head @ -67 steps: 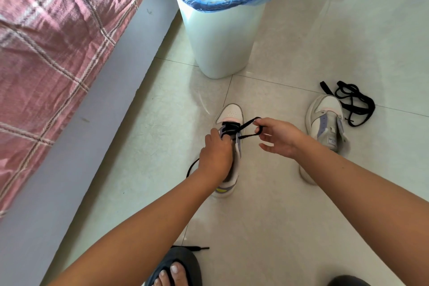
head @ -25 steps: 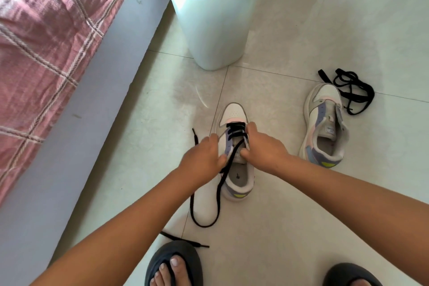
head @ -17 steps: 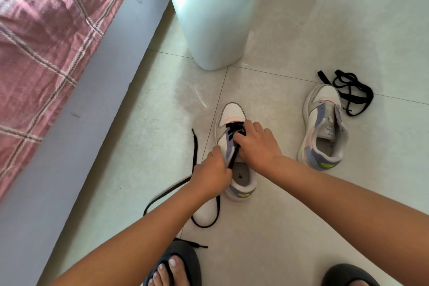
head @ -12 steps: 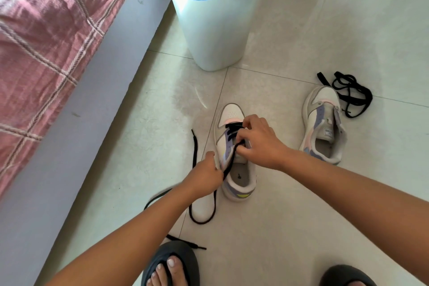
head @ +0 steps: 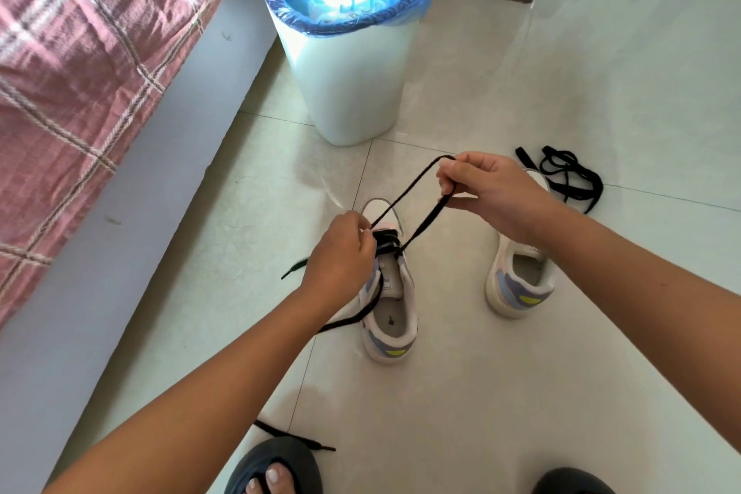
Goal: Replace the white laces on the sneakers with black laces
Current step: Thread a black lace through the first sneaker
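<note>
A white sneaker (head: 391, 317) with lilac and yellow heel stands on the floor tiles, toe pointing away. A black lace (head: 423, 219) is threaded through its front eyelets. My right hand (head: 487, 192) pinches a loop of that lace and holds it up, right of and beyond the toe. My left hand (head: 341, 257) pinches the lace at the left eyelets. The lace's other end trails left and under my arm. The second sneaker (head: 519, 277) stands to the right, partly hidden by my right arm, with no lace visible in it.
A spare black lace (head: 569, 176) lies bundled beyond the second sneaker. A white bin with a blue liner (head: 349, 48) stands straight ahead. A bed with a pink checked cover (head: 80, 64) runs along the left. My feet in dark slippers (head: 276, 469) are at the bottom edge.
My right hand has risen from the sneaker's tongue up and to the right, drawing a long loop of black lace out. My left hand has moved forward to the front eyelets.
</note>
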Tool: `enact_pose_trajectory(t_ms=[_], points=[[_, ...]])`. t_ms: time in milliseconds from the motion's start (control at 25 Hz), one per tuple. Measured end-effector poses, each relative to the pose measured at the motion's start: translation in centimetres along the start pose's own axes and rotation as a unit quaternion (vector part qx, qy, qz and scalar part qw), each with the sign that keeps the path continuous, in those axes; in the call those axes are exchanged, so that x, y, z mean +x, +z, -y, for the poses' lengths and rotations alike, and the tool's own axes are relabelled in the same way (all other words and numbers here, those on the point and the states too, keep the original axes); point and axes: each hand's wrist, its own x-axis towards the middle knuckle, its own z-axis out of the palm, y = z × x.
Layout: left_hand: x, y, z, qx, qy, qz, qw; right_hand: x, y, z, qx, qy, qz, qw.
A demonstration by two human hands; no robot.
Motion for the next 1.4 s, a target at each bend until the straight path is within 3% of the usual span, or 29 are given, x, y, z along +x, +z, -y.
enact_pose_trajectory(t_ms=[80,200,360,440,560,640,760,920,1000,1080,1160,1240,1400], points=[[0.9,0.6,-1.0,0.031,0.066,0.01,0.997,0.3,-0.4,0.7,0.0,-0.001,0.004,1.0],[2.0,2.2,-1.6,0.082,0.078,0.126,0.985,0.9,-0.1,1.5,0.016,-0.01,0.044,0.999],[2.3,3.1,-1.0,0.075,0.045,0.081,0.993,2.1,0.9,1.2,0.063,-0.015,0.065,0.996],[2.0,2.8,-1.0,0.004,0.009,0.044,0.999,2.5,1.2,-0.4,-0.058,0.008,0.04,0.998],[1.6,1.7,-1.1,-0.095,-0.017,-0.006,0.995,1.9,2.3,-4.0,-0.335,0.051,0.104,0.935],[1.3,0.7,-1.1,-0.186,-0.043,-0.028,0.981,1.6,3.4,-5.8,-0.361,0.061,0.159,0.917],[1.3,-1.0,-0.7,-0.367,-0.117,-0.044,0.922,2.1,4.2,-6.1,-0.279,0.055,0.141,0.948],[2.8,-3.8,0.7,-0.544,-0.231,-0.089,0.802,2.5,3.1,-6.5,-0.248,0.069,0.11,0.96],[3.8,-5.6,1.7,-0.596,-0.241,-0.123,0.756,2.3,2.3,-7.1,-0.227,0.08,0.104,0.965],[5.0,-7.9,2.6,-0.619,-0.222,-0.171,0.733,2.0,1.5,-7.5,-0.201,0.101,0.096,0.97],[5.9,-9.7,3.0,-0.62,-0.205,-0.208,0.728,1.8,0.9,-7.5,-0.215,0.118,0.08,0.966],[5.9,-9.4,2.2,-0.605,-0.196,-0.203,0.745,2.0,1.3,-6.6,-0.263,0.109,0.067,0.956],[3.2,-4.1,-1.1,-0.59,-0.223,-0.071,0.772,2.7,5.7,-3.6,-0.201,0.018,0.122,0.972]])
